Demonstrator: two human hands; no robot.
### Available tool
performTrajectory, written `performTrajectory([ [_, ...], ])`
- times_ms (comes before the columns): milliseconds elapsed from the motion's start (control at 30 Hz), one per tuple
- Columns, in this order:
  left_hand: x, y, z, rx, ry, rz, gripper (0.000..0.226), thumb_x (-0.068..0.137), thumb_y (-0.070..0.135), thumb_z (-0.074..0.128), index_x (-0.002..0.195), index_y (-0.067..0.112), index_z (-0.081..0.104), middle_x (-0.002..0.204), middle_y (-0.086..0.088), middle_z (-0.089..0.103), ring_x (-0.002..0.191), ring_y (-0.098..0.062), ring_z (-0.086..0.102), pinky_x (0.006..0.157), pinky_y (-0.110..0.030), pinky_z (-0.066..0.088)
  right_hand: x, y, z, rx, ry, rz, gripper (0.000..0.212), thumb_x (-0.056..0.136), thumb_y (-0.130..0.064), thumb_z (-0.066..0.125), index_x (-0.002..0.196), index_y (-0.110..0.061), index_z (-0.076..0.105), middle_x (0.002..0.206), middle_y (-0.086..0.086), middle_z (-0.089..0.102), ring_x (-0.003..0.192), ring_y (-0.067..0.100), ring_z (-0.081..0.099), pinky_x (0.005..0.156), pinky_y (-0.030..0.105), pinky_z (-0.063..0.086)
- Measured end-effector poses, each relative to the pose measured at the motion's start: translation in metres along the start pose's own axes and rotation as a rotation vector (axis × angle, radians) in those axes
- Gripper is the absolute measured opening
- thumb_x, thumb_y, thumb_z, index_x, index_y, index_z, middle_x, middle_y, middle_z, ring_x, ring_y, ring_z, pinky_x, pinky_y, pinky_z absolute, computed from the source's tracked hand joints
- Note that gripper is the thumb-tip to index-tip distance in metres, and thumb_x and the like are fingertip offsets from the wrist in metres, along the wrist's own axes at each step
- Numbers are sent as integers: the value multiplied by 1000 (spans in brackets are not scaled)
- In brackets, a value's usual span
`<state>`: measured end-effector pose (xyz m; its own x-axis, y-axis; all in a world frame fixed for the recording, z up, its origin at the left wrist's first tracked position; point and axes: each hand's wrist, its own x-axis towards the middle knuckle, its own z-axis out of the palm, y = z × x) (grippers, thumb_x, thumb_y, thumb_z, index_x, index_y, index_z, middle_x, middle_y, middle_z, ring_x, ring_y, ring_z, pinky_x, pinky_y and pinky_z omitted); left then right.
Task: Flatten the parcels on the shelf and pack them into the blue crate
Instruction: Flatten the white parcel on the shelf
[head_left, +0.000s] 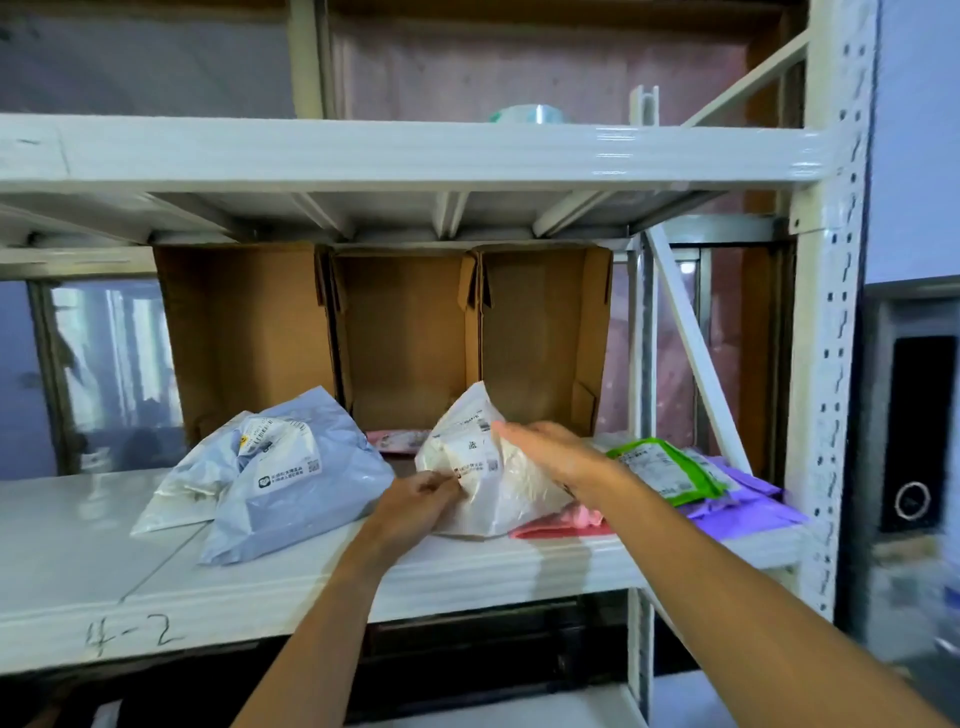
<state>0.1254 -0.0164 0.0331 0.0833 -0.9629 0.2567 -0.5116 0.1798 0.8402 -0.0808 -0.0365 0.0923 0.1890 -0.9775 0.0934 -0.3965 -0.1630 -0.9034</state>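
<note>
You face a white metal rack (395, 150) spanning the frame, its perforated upright (836, 364) at the right; opened cardboard boxes (410, 338) line the back at centre (flaps standing); at middle left a window (109, 353) glows with pale daylight; a pale wall (919, 130) fills the upper right, a dark panel (917, 431) below it.

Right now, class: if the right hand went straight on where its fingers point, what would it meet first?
Probably the white parcel: its raised peak sits ahead of the right hand; depth unclear.

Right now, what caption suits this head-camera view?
Left hand pinches a white parcel on the shelf; right hand rests on it.
</note>
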Motion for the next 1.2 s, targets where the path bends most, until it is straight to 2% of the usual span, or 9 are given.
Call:
performTrajectory([
  [100, -3, 3, 2, -15, -99, -1, 32, 95, 42, 63, 119, 23, 71, 115, 9, 69, 99, -2, 61, 86, -22, 45, -19, 5, -7, 33, 20, 1, 36, 98, -42, 57, 113, -11, 67, 97, 0, 72, 75, 8, 66, 57, 20, 48],
  [300, -3, 3, -3, -60, -192, -29, 41, 90, 44, 70, 119, 16, 72, 119, 14, 68, 104, -3, 64, 83, -16, 47, -29, 13, -9, -19, 81, 10, 26, 90, -29, 67, 103, -7, 72, 98, 11, 76, 92, 30, 74, 88, 52, 57],
  [433, -2, 1, -6, -41, -184, -10, 26, 91, 38, 71, 77, 17, 71, 106, 8, 67, 99, -13, 62, 81, -25, 45, -24, 22, -10, 30, 117, 20, 23, 90, -18, 63, 102, -1, 71, 95, 11, 75, 84, 28, 74, 70, 37, 61],
  [533, 1, -4, -9, -16, -138, 7, 32, 86, 47, 72, 72, 18, 68, 77, 3, 62, 81, -17, 58, 75, -32, 41, -22, 28, -10, 45, 183, 34, 19, 92, -17, 59, 98, -1, 68, 85, 9, 68, 68, 22, 63, 43, 22, 42],
  [767, 5, -7, -10, 2, -107, -28, 44, 65, 55, 68, 83, 17, 80, 87, 0, 76, 92, -22, 70, 92, -43, 52, -17, 36, -27, 117, 305, 25, 18, 86, 0, 56, 95, 1, 72, 96, 14, 75, 87, 27, 72, 75, 37, 59],
  [933, 5, -1, -1, 104, 46, 36, 35, 77, 49, 74, 69, 17, 61, 69, 1, 60, 71, -17, 57, 65, -32, 43, -16, 42, -29, -102, 264, 39, 26, 86, -11, 63, 112, -11, 58, 113, 7, 65, 105, 24, 61, 88, 35, 53],
  [1033, 5, -2, 3, 295, 156, 157, 42, 80, 62, 65, 99, 25, 56, 103, 7, 59, 93, -15, 57, 81, -36, 49, -15, 42, -29, -246, 246, 46, 55, 88, -24, 66, 137, -11, 44, 131, 10, 54, 119, 28, 54, 99, 37, 47],
  [1133, 6, -7, 9, 534, -52, 291, 58, 93, 65, 49, 144, 37, 43, 150, 13, 41, 138, -17, 39, 115, -43, 33, -19, 39, -24, -644, 175, 12, 76, 87, -38, 64, 152, -16, 29, 150, 12, 32, 140, 33, 34, 115, 44, 33],
  [1200, 5, -7, 13, 626, -183, 286, 59, 99, 62, 40, 153, 40, 33, 163, 15, 24, 150, -13, 22, 122, -42, 18, -21, 35, -17, -869, 126, -111, 80, 89, -35, 60, 157, -18, 20, 159, 7, 17, 148, 31, 16, 120, 47, 20],
])
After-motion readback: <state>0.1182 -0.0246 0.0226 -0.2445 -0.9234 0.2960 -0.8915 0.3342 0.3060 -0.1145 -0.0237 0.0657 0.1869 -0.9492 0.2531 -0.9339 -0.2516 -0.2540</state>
